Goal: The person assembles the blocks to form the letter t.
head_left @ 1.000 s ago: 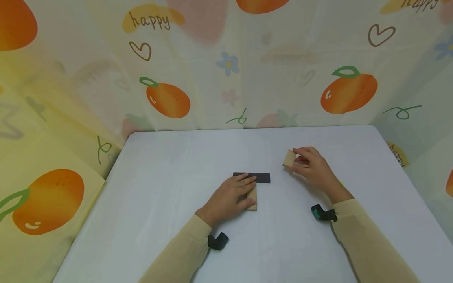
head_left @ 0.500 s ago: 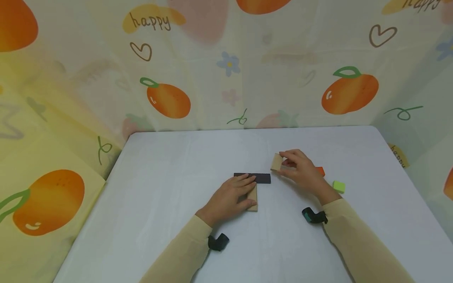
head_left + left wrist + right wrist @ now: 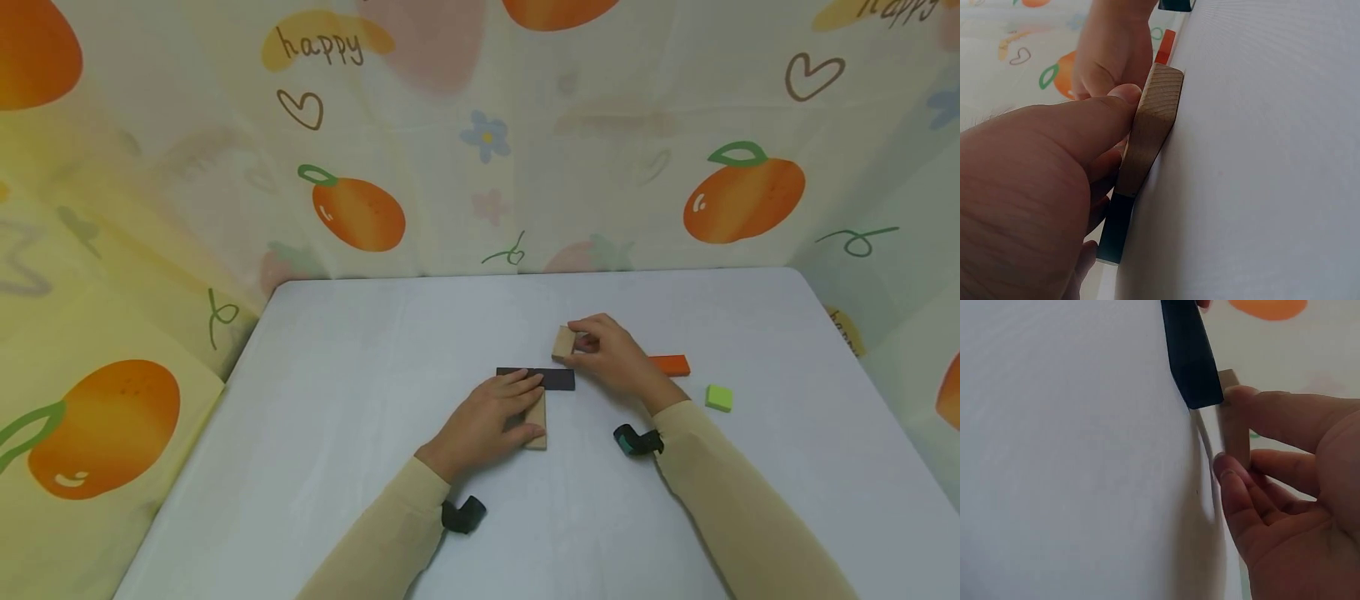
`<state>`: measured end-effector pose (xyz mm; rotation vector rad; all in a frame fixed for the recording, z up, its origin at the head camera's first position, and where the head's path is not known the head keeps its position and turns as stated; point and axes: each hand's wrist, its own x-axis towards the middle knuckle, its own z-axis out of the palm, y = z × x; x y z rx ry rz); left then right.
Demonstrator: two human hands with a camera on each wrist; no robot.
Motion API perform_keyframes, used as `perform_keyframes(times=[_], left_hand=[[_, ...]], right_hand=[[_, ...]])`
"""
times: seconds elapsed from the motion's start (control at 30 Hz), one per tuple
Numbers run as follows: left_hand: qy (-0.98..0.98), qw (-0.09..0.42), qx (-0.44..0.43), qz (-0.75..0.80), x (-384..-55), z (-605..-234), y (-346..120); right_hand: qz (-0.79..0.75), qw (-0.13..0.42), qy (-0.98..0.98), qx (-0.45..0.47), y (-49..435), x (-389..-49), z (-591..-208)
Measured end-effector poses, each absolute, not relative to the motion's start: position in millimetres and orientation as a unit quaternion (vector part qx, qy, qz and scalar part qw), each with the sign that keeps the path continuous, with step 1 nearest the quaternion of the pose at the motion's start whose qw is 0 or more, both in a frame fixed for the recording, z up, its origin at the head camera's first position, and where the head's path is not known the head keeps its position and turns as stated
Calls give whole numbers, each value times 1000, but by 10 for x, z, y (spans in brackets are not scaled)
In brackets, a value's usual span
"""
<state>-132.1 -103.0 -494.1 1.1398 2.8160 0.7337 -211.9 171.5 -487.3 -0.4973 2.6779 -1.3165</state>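
On the white table, a long black block (image 3: 558,380) lies crosswise, and a plain wooden block (image 3: 536,419) runs from it toward the front, together like a T. My left hand (image 3: 483,417) rests over both, fingers on the black block and thumb on the wooden one. In the left wrist view, the wooden block (image 3: 1152,122) butts against the black block (image 3: 1116,228). Beyond the black block's right half, my right hand (image 3: 611,358) pinches a short wooden block (image 3: 564,342) between thumb and fingers. Close up, this block (image 3: 1235,434) is tilted behind the black block's end (image 3: 1200,378).
An orange block (image 3: 671,365) lies right of my right hand, partly hidden by it. A small lime-green block (image 3: 719,398) sits further right. Behind the table (image 3: 360,333) hangs a fruit-print cloth (image 3: 435,150).
My right hand has moved left with the short wooden block, to just beyond the black block. The orange and green blocks have come into sight behind it. My left hand stays put.
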Motion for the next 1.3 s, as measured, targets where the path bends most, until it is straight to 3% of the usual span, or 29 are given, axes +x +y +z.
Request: perform_keyframes(times=[0.37,1.3], left_hand=[[898,0,373,234,-1330,-4955,-1037],[901,7,368,230,-1336,-4947,-1028]], right_hand=[[-438,85,876,-182,1566,-2251,-4913],[-439,112,868,-202,1360,-2202,-4865]])
